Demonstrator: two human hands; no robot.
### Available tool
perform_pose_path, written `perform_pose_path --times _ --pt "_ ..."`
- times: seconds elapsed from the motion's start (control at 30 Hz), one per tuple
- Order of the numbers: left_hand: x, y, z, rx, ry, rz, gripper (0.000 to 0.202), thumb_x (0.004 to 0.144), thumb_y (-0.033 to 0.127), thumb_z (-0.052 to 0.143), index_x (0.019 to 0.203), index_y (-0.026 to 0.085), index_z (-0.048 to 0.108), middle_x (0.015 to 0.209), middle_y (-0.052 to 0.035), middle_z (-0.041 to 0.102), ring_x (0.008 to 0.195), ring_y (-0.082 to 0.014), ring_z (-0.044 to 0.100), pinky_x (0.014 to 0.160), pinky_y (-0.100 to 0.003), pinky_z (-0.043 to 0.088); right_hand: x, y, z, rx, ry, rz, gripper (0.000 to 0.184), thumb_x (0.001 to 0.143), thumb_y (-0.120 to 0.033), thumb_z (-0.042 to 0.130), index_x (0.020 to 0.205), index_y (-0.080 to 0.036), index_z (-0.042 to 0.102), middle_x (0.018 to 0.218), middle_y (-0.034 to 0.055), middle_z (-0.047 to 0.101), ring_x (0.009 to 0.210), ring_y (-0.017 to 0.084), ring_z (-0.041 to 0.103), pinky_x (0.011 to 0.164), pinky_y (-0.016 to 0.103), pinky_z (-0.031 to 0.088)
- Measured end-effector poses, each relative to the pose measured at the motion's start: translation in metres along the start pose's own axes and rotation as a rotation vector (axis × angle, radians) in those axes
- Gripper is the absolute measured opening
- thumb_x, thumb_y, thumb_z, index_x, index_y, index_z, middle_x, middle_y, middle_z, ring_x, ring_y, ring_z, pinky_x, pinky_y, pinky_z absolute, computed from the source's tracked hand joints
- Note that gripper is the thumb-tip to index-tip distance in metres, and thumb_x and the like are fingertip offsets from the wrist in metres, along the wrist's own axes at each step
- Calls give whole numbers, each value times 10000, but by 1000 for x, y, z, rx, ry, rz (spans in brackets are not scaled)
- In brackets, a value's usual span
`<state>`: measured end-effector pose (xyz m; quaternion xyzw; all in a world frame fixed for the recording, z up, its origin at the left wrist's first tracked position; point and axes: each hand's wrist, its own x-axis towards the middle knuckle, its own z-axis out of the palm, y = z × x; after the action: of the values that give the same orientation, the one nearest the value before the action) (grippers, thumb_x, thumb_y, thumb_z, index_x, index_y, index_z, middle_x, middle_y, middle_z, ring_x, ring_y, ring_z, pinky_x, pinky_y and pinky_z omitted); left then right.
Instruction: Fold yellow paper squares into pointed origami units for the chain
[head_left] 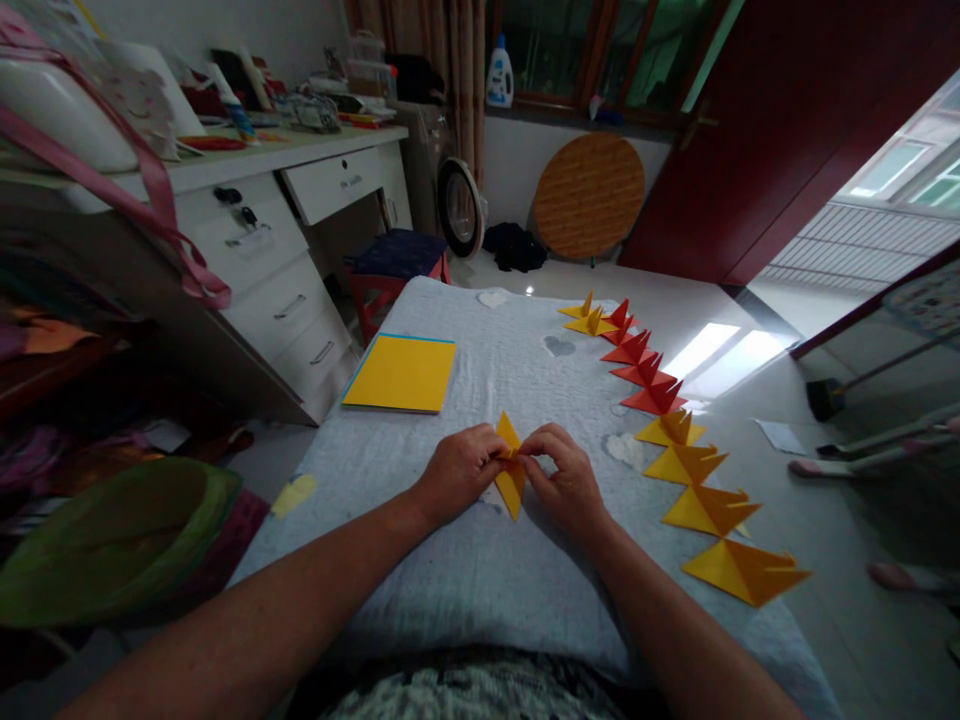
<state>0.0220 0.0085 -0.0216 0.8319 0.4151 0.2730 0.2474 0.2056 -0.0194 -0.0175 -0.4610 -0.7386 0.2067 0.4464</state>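
Observation:
My left hand and my right hand meet over a grey cloth-covered table. Both pinch a small folded yellow paper piece between their fingertips. The piece stands with one point toward the far side and one toward me, its middle hidden by my fingers. A stack of yellow paper sheets with a blue edge lies to the far left of my hands.
A row of several folded yellow and red paper pieces runs along the table's right edge. White desk with drawers stands at left, a red stool beyond the table, a green bag at near left.

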Motion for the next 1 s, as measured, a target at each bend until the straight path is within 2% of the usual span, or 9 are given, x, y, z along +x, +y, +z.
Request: perform_pose_path --times 0.13,0.3,0.47,0.63,1.0 --pt "1 -1 0 -14 4 -8 160 900 175 587 754 181 653 738 14 579 723 -138 576 659 -241 419 -1 -1 0 0 -1 -15 100 893 -166 577 819 -213 625 820 37 619 815 183 600 745 318 496" --pt "0 2 -4 -121 9 39 175 940 292 589 867 189 711 776 -5 626 745 -147 593 659 -243 439 -1 -1 0 -16 -23 0 108 891 -174 575 825 -216 649 820 38 625 810 184 607 734 315 500" --pt "-1 5 -6 -150 85 62 213 948 325 590 849 182 712 775 -20 661 743 -153 605 677 -253 453 -2 -4 0 -27 -33 -19 106 889 -170 583 824 -208 658 806 39 627 794 179 610 722 305 497" --pt "-2 6 -5 -38 128 115 263 960 339 570 792 174 685 745 -23 658 720 -156 599 696 -271 457 -2 -12 0 4 -33 -27 72 881 -197 600 834 -207 653 783 35 636 763 176 610 705 306 495" --pt "-3 5 1 249 109 287 286 1002 263 472 803 177 658 770 -43 663 755 -186 596 727 -316 457 -1 -20 -2 37 30 52 134 833 -201 545 703 -209 577 647 -11 568 607 135 542 587 255 442"
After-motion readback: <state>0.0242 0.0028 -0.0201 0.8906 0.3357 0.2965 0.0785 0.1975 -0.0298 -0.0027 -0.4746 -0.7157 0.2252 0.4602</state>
